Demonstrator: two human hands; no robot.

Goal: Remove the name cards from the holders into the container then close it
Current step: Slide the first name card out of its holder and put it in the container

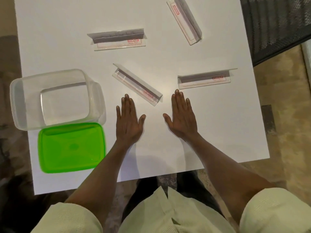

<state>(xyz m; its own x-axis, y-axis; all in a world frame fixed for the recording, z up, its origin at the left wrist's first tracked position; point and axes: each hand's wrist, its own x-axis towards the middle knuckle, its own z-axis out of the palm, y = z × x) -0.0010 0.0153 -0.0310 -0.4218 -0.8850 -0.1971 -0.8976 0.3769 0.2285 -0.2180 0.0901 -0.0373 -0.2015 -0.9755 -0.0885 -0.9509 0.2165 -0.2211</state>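
Nearest to me, both hands lie flat on the white table (218, 132), fingers straight and holding nothing: the left hand (128, 122) and the right hand (182, 118) rest side by side with a gap between them. Off to my left sit the green lid (70, 148) and, just beyond it and touching its far edge, the clear container (16, 101), open and with nothing in it that I can see.

As I judge it, nothing has been pulled yet, so the step in hand is the first card. I would start with the nearest holder (137, 84), which lies slantwise just beyond the left fingertips, its near end between the two hands. To do it well I would steady the acrylic base with one hand and slide the name card out lengthwise with the other, not lift it, since the clear holder looks light and likely to skid.

The right holder (204, 79) lies just past the right fingertips. Farther off are the far-left holder (117, 41) and, well apart near the far edge, the far-right holder (184, 21). Each seems to carry a card with red print.
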